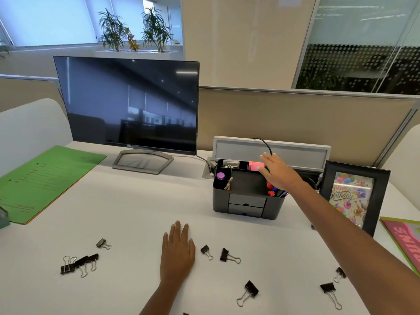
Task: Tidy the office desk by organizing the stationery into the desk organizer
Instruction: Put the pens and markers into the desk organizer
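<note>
On the white desk [136, 212], left hand [178, 253] lies flat among binder clips [228, 255]; right hand [278, 170] hovers spread above the organizer [220, 202].

Bright, even daylight. It comes from the windows [45, 21] at the upper left of the frame, whose blinds glow pale blue. The dark monitor [129, 103] mirrors blinds and ceiling lights; the glass partition [363, 42] at upper right carries streaky reflections. Shadows on the white tabletop [136, 201] are faint and soft, close under the left hand [177, 253] and the binder clips [229, 255]. Straight edges bow toward the frame's borders, and the forearm at lower right looks stretched. The right hand [279, 171] is slightly blurred; print on the green folder [45, 178] is unreadable.
</note>
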A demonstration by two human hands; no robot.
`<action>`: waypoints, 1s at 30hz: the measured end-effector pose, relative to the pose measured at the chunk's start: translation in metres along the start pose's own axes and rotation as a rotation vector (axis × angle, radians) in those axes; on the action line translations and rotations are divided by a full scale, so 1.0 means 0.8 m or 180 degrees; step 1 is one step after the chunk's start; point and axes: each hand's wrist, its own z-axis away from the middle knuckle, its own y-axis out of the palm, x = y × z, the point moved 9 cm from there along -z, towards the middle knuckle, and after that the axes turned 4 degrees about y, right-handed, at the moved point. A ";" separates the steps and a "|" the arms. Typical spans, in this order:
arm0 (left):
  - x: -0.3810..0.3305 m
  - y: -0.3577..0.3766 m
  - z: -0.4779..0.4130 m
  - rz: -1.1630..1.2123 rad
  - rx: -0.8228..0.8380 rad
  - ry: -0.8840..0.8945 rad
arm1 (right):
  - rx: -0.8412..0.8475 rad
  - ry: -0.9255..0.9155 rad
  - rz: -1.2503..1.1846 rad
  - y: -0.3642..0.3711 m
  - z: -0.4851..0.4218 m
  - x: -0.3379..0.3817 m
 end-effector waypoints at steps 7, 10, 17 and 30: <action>0.001 0.000 -0.001 -0.0016 0.0014 0.0025 | -0.0031 0.0140 0.0325 0.001 0.005 -0.012; 0.001 0.000 -0.001 0.0009 -0.0015 0.0020 | -0.0326 0.0143 0.0164 0.002 0.027 -0.017; -0.001 -0.003 0.002 -0.0026 -0.0042 0.0047 | -0.1138 0.0212 -0.0035 0.010 0.066 -0.020; -0.001 -0.006 0.004 0.0011 -0.0111 0.0092 | -0.1011 0.0505 0.0563 0.015 0.070 -0.023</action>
